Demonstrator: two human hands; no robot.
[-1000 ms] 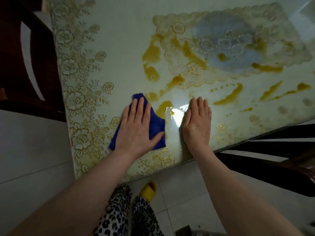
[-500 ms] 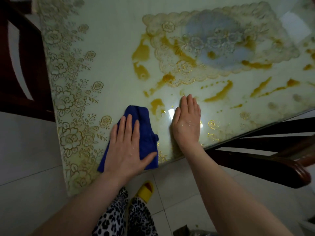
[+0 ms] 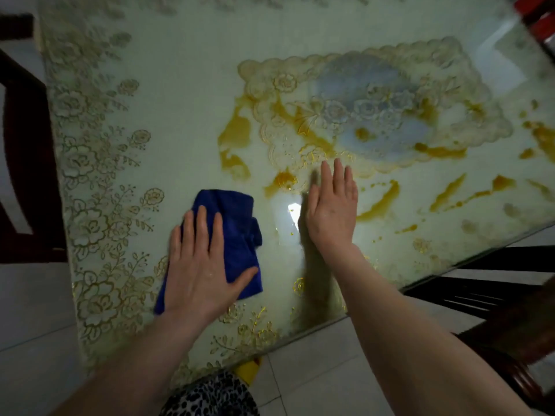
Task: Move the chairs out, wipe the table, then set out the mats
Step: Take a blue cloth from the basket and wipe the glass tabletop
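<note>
Cloth (image 3: 237, 223): soft, limp; your flat left hand (image 3: 201, 265) presses it; right hand (image 3: 333, 211) rests flat on worktop (image 3: 180, 115).

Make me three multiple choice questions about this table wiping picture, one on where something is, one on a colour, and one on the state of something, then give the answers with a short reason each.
1. Where does the cloth lie?
A. on the floor
B. on the table under the left hand
C. over a chair back

2. What colour is the cloth?
A. blue
B. red
C. white

3. How is the right hand?
A. clenched in a fist
B. gripping a cup
C. flat on the table, fingers straight

Answers: B, the left hand presses the cloth onto the tabletop near the front edge. A, the cloth is deep blue against the pale table. C, the right hand lies palm down beside the cloth, holding nothing, among yellow stains.
</note>
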